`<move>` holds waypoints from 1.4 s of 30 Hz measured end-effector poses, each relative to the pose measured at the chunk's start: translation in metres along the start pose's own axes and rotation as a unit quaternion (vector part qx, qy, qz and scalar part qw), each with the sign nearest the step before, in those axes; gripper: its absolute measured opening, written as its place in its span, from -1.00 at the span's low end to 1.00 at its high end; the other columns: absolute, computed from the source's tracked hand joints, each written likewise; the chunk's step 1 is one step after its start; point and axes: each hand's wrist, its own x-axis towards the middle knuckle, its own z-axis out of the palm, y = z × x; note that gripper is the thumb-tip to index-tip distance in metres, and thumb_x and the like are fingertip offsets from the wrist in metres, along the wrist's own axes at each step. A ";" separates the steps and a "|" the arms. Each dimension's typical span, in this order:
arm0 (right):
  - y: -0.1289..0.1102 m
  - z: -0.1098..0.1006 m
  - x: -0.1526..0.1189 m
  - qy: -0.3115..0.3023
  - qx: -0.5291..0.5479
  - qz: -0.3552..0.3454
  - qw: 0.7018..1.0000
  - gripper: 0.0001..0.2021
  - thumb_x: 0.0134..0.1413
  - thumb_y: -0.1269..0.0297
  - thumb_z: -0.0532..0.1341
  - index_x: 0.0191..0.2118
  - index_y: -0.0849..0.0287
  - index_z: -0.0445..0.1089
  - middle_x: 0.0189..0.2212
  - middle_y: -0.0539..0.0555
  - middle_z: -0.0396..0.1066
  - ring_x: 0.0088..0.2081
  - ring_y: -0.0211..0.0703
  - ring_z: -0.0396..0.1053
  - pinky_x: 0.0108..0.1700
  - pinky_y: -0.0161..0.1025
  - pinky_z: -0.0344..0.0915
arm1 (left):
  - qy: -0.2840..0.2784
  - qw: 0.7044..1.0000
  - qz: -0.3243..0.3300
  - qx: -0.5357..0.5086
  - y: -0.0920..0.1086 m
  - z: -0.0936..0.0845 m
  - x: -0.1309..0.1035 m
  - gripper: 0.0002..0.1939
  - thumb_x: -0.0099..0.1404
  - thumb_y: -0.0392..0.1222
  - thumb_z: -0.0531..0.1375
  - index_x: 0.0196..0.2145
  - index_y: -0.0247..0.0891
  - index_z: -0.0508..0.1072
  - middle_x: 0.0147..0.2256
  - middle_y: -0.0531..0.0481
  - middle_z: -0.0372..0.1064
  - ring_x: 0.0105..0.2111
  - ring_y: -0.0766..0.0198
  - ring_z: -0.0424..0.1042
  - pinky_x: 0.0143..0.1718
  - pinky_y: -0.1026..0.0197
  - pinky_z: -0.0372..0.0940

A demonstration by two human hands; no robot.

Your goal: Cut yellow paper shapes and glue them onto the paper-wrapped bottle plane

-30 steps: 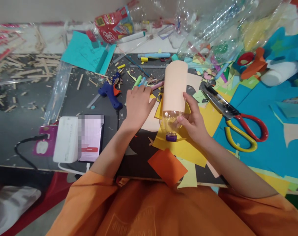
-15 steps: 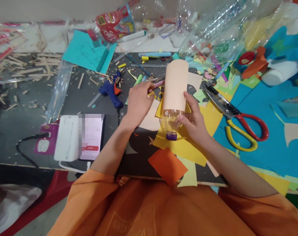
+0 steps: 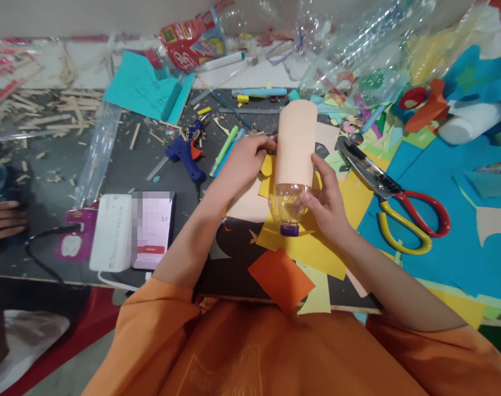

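A clear plastic bottle (image 3: 289,206) with a purple cap lies with its cap toward me, its body wrapped in peach paper (image 3: 297,143). My right hand (image 3: 328,203) grips the bottle's right side, thumb on the clear part and fingers along the paper's edge. Left of the wrapped bottle is my left hand (image 3: 248,162), its fingers bent and reaching toward the paper; whether its fingertips hold anything is hidden. Yellow paper (image 3: 304,253) and a peach sheet (image 3: 248,203) lie beneath. Near my left hand are a green marker (image 3: 224,148) and a blue glue gun (image 3: 187,157).
Large scissors (image 3: 393,192) with red and yellow handles lie at the right on blue paper (image 3: 436,264). A phone (image 3: 155,231) and white power bank (image 3: 110,234) sit at the left. Another person's hand (image 3: 5,220) shows at the left edge. Orange paper (image 3: 281,279) lies in front.
My left hand has moved right, closer to the wrapped bottle, uncovering more of the markers. My right hand keeps its hold. Another person's hand has come into view at the left edge.
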 end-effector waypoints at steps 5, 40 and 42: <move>0.003 -0.001 0.001 0.004 -0.007 -0.011 1.000 -0.40 0.23 -0.02 0.13 0.34 -0.25 -0.02 0.39 0.17 -0.08 -0.52 -0.32 0.38 -0.52 -0.18 0.41 | 0.007 0.996 -0.029 -0.082 -0.010 0.007 0.024 -0.57 0.03 -0.71 0.03 -0.34 -0.24 0.41 -0.23 0.09 0.55 -0.14 0.28 0.51 0.05 0.10 0.39; -0.039 -0.005 0.000 0.045 -0.161 -0.067 0.984 -0.56 0.22 0.05 0.17 0.20 -0.10 0.24 0.30 0.21 0.17 -0.49 -0.22 0.38 -0.50 -0.11 0.36 | 0.172 0.948 -0.016 -0.269 0.004 0.010 -0.030 -0.90 0.25 -0.18 0.28 -0.31 -0.12 0.39 -0.25 0.05 0.44 -0.18 0.25 0.49 -0.09 0.13 0.47; -0.044 -0.005 0.010 0.049 -0.166 -0.072 0.982 -0.59 0.21 0.04 0.19 0.15 -0.10 0.30 0.29 0.18 0.19 -0.26 -0.03 0.49 -0.36 -0.05 0.45 | 0.179 0.950 -0.011 -0.255 0.006 0.013 -0.031 -0.92 0.27 -0.17 0.26 -0.32 -0.12 0.39 -0.26 0.05 0.44 -0.17 0.26 0.48 -0.08 0.13 0.46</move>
